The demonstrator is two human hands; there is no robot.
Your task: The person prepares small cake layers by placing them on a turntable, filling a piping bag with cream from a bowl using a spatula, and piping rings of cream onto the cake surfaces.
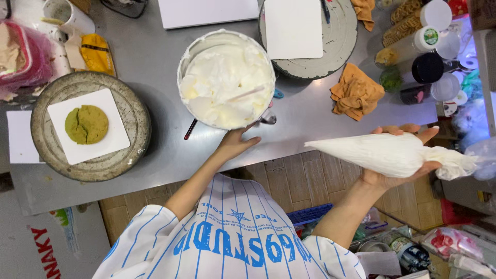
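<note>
A bag (pixel 385 151) of white cream is held in the right hand (pixel 398 168), off the near edge of the table (pixel 155 57). The bag lies across the open palm with its tip pointing left; the fingers are curled up behind it and the thumb is pressed along its near side, so the bag is clasped rather than pinched. Its twisted end is bunched just past the hand on the right.

The left hand (pixel 233 144) is laid against the near rim of a bowl (pixel 226 77) – fingers loosely spread, nothing gripped. The bowl is filled with whipped white cream, and a thin stick is sunk in it. A dark handle is seen poking out from under the bowl's near left side.

To the left, a round turntable (pixel 90 126) is set on the table, and on it a square white board (pixel 88 125) with a cracked green disc (pixel 87 124) at its middle. A second turntable (pixel 338 36) – also topped with a white board – is placed beyond the bowl to the right. A crumpled orange cloth (pixel 356 93) is left just beside it, and capped jars (pixel 418 46) are crowded at the table's right end.
</note>
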